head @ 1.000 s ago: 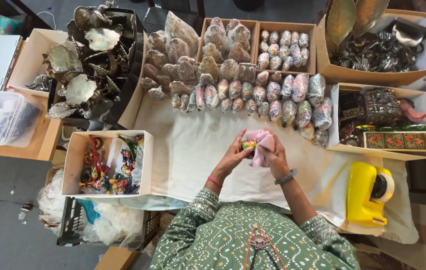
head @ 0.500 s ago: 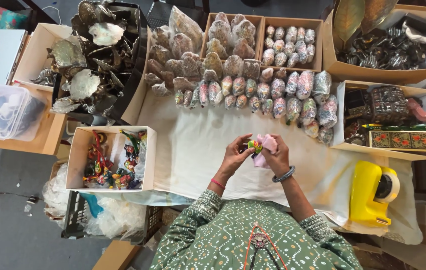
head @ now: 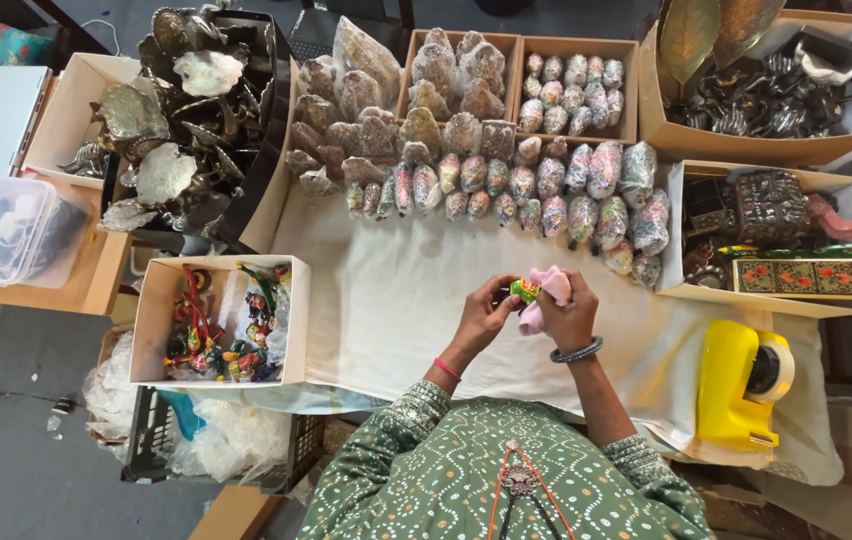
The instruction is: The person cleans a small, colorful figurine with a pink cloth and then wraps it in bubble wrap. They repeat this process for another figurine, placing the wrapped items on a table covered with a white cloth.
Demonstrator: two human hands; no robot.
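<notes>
Both hands work over the white cloth [head: 386, 310]. Left hand [head: 486, 318] pinches a small multicoloured figurine [head: 524, 291]; right hand [head: 568, 318] grips a pink cloth [head: 549, 287] against it. Step looks like wiping or wrapping; next needs turning the piece steadily.

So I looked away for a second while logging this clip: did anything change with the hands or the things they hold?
Hardly anything. The left hand and right hand stay together over the white cloth, still holding the small colourful figurine and the pink wrapping; only the fingers shifted slightly. Nothing was picked up or let go. The wrapped figurines, the box of colourful figurines and the yellow tape dispenser lie as before.
</notes>
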